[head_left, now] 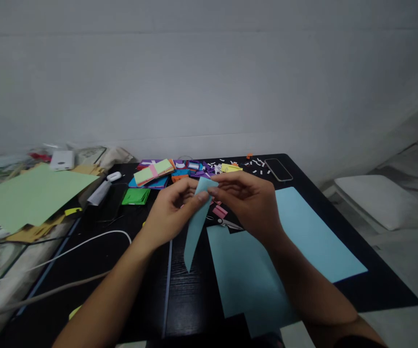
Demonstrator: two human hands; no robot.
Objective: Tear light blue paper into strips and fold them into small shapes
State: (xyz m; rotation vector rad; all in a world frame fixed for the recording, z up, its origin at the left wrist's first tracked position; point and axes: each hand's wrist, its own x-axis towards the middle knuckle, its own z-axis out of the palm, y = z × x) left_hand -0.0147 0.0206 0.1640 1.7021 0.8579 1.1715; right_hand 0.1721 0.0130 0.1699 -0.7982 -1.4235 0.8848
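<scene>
A light blue paper strip (196, 226) hangs tilted above the black table, its lower end narrowing to a point. My left hand (171, 209) pinches its upper part, with the thumb on the near face. From the other side, my right hand (254, 202) grips the strip's top corner between thumb and fingers. Below my right forearm lies a blue paper sheet (245, 275) with a notched edge. A second blue sheet (314, 237) lies to its right, partly behind my arm. Scissors (230, 223) show partly beneath my right hand.
Bundled colored paper strips (154, 172), a green paper stack (135, 196) and paper scraps lie toward the wall. A phone (278, 169) rests at the back right. White cables (96, 237) cross the left side, near a pale green sheet (31, 195). A white stool (374, 200) stands right.
</scene>
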